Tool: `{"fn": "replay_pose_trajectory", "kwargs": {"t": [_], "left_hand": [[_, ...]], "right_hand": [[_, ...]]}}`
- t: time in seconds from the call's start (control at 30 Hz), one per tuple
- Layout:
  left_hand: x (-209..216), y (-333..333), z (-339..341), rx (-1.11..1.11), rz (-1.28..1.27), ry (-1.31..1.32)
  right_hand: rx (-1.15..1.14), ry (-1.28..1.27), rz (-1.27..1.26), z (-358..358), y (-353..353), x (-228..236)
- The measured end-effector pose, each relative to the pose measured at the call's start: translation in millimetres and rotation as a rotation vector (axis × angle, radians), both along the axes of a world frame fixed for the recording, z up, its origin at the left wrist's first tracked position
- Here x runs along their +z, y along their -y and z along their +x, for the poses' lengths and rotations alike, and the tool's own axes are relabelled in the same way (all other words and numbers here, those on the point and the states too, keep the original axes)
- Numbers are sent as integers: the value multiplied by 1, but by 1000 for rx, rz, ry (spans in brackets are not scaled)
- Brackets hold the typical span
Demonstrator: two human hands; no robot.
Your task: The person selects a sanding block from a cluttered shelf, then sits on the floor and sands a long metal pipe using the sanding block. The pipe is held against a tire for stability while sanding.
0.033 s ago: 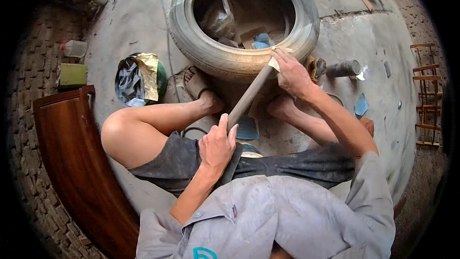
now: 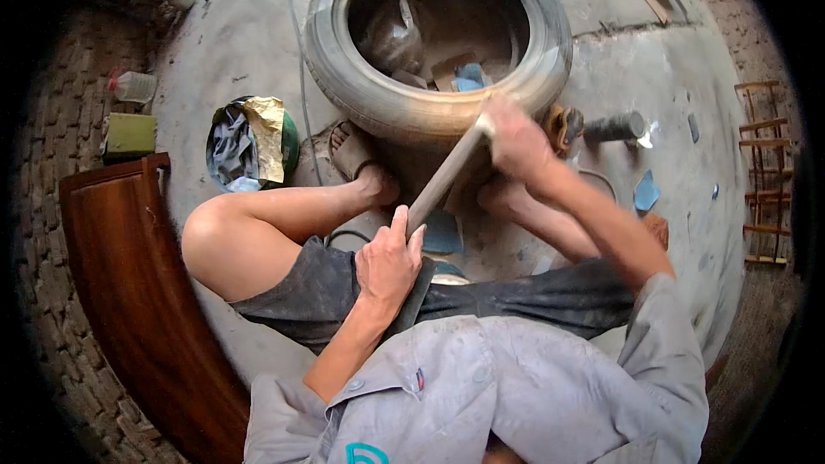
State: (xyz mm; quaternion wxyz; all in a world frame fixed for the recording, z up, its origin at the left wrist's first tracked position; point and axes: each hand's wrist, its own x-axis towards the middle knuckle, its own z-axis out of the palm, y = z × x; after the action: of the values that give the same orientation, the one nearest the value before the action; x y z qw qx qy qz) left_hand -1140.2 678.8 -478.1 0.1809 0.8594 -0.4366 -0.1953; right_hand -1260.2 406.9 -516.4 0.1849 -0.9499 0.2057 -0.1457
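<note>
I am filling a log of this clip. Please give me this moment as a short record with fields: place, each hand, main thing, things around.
place: concrete floor, person seated on it
left hand: grips the lower end of the bar
right hand: grips the upper end of the bar, blurred, at the tyre's near rim
tyre: lies flat, scraps inside
bar: slants from lap up to the tyre
left side: bowl with cloth and paper, curved wooden panel
right side: dark cylinder, blue pieces
</note>
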Motion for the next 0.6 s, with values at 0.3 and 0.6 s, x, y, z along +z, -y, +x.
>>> {"fn": "replay_pose_trajectory", "kwargs": {"t": [0.3,0.6], "left_hand": [[0,-1,-1,11,8,-24],[-2,-5,2,8,39,-114]], "right_hand": [[-18,10,-39,6,16,1],[250,12,-42,-1,-66,8]]}}
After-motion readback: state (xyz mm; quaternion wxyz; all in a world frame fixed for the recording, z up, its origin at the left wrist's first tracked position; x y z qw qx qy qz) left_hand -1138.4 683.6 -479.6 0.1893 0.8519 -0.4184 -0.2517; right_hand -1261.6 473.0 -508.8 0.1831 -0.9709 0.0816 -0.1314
